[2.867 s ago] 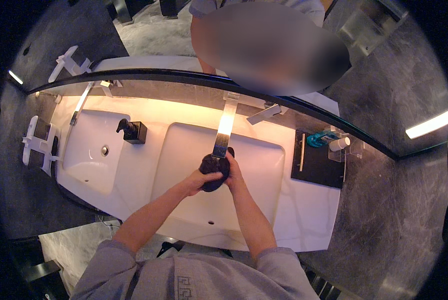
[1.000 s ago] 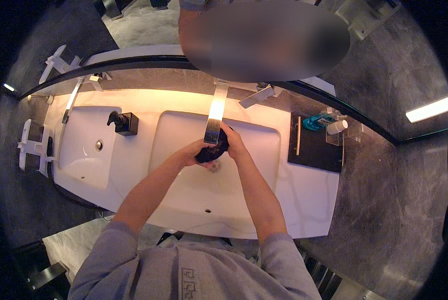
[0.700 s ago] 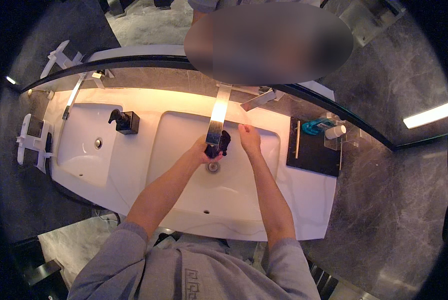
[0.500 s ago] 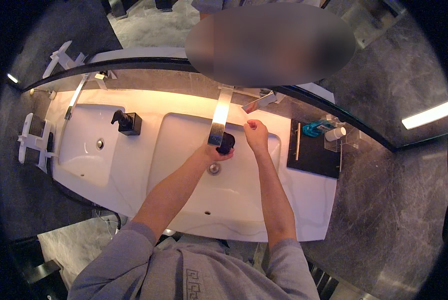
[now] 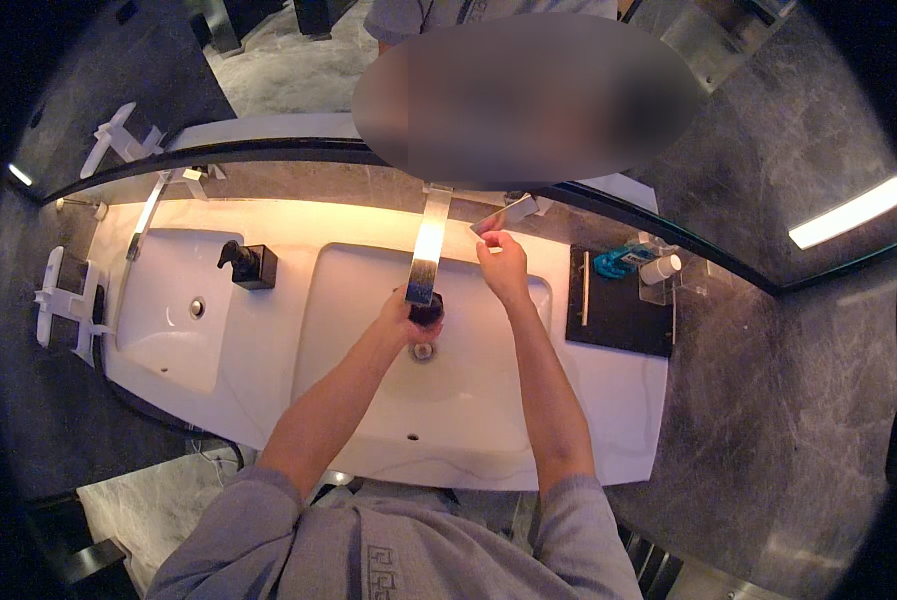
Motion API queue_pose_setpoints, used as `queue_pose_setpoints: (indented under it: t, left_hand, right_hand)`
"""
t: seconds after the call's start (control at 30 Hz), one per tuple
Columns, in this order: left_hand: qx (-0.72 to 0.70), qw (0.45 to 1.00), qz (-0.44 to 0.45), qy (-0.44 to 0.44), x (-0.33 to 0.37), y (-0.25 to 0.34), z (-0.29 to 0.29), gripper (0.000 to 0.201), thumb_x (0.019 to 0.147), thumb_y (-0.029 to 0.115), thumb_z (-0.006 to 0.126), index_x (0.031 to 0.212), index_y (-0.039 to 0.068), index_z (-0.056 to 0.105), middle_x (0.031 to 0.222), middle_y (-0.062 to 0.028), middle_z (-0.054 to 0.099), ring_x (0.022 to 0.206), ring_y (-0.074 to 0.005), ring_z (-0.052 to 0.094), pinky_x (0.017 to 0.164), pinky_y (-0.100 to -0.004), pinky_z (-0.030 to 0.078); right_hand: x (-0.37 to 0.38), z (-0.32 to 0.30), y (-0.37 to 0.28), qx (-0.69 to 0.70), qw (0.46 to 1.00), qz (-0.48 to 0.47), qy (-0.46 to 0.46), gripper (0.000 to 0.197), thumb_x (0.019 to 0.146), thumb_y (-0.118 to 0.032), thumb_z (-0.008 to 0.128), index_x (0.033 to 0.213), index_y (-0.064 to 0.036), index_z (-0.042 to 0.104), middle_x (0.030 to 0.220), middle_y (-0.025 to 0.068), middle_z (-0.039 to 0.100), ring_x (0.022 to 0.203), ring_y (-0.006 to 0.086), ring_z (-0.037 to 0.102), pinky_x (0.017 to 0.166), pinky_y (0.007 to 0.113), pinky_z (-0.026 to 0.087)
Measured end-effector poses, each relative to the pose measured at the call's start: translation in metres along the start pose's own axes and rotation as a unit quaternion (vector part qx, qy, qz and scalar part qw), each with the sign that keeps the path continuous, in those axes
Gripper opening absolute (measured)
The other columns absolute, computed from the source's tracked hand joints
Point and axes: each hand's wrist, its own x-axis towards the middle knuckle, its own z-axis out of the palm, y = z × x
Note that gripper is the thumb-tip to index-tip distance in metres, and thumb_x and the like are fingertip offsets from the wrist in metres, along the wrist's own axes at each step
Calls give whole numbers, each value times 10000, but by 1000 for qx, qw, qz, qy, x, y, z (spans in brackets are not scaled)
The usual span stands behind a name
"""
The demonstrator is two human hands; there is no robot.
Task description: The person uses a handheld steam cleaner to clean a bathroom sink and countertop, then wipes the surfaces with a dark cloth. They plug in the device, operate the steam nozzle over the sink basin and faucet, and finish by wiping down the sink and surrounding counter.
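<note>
In my left hand [image 5: 396,320] is a small dark, rounded vessel that looks like a cup [image 5: 428,314], held below the end of the flat metal faucet [image 5: 429,235]. The spout covers part of the vessel, and whether water is running I cannot tell. Both stand over the white sink [image 5: 353,290], just above its round drain [image 5: 423,351]. My right hand [image 5: 505,268] is raised at the back of the basin, its fingers closed at the tip of the flat faucet handle [image 5: 508,213].
A black soap dispenser [image 5: 248,265] stands between this basin and a second sink [image 5: 158,330] on the left. To the right lies a black tray [image 5: 618,320] with a blue bottle [image 5: 621,261] and a white cup [image 5: 660,269]. A mirror edge [image 5: 268,149] runs behind.
My right hand has moved up to the tip of the faucet handle, closing the gap. My left hand keeps the dark vessel under the spout, slightly lower. The whole view has shifted a little.
</note>
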Motion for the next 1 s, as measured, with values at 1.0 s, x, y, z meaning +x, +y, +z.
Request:
queue_pose_setpoints:
  t: [1.0]
  left_hand:
    - [4,998,52,-19,-12,-8,19,190,767,284,558,772,97,529,757,-121,547,704,-299,538,500,-361,494]
  right_hand:
    - [25,35,-5,-133,989,19,63,187,740,-183,624,784,-2,599,782,177,603,733,319,584,673,378,457]
